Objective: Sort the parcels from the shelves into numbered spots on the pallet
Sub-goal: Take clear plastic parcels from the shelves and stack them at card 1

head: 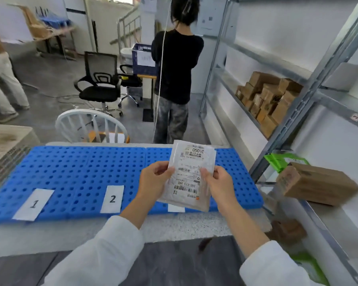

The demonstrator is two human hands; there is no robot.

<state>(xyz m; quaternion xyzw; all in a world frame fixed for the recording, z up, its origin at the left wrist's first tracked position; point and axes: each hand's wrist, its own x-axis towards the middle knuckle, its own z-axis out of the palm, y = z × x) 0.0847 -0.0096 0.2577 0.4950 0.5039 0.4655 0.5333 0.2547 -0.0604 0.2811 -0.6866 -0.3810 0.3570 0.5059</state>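
A flat white bag parcel (191, 162) with a printed shipping label and barcodes is held upright over the right part of the blue perforated pallet (81, 168). My left hand (153, 180) pinches its left edge and my right hand (219, 184) pinches its right edge. White paper tags marked 1 (34, 203) and 2 (112, 199) lie along the pallet's near edge. A third tag (175, 208) peeks out under the parcel, its number hidden.
Metal shelving (310, 89) runs along the right with a pile of small brown boxes (267, 100), a larger brown box (316, 183) and green packets. A person in black (177, 65) stands beyond the pallet. A white chair (91, 126) and black office chairs stand behind.
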